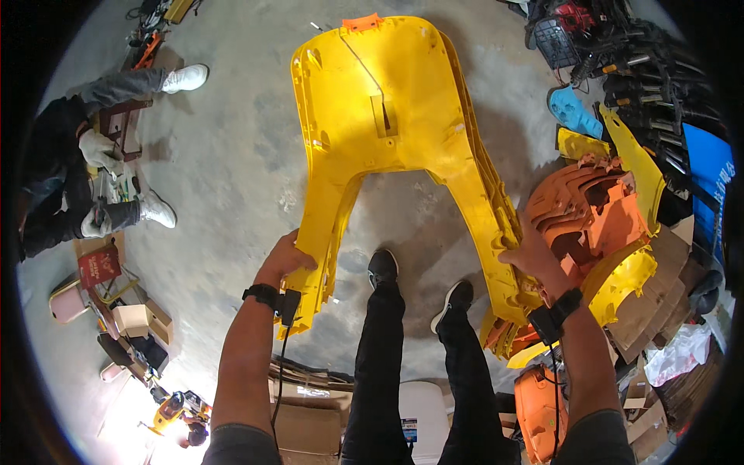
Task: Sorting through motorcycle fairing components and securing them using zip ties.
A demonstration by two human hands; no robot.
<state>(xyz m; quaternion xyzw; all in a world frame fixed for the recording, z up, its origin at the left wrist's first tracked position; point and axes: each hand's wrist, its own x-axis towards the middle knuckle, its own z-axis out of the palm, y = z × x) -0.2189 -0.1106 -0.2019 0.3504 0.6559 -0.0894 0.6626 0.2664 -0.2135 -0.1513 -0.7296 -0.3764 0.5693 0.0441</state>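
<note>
A nested stack of large yellow plastic panels (422, 101), each shaped like a wide shield with two long legs, is held out in front of me. My left hand (285, 257) is closed around the end part of its left leg, the thumb on the upper face. On the other side my right hand (533, 256) grips the right leg, its fingers partly hidden. At the far edge of the stack sits an orange piece (361, 23). A thin dark wire (360, 58) lies across the top panel toward a rectangular slot.
At right lie orange plastic panels (566, 198), a yellow curved panel (639, 167), a blue piece (573, 112) and dark metal parts (647, 77). A person in white shoes (184, 78) sits at left. Cardboard boxes (310, 426) and a white seat (425, 407) stand near my legs.
</note>
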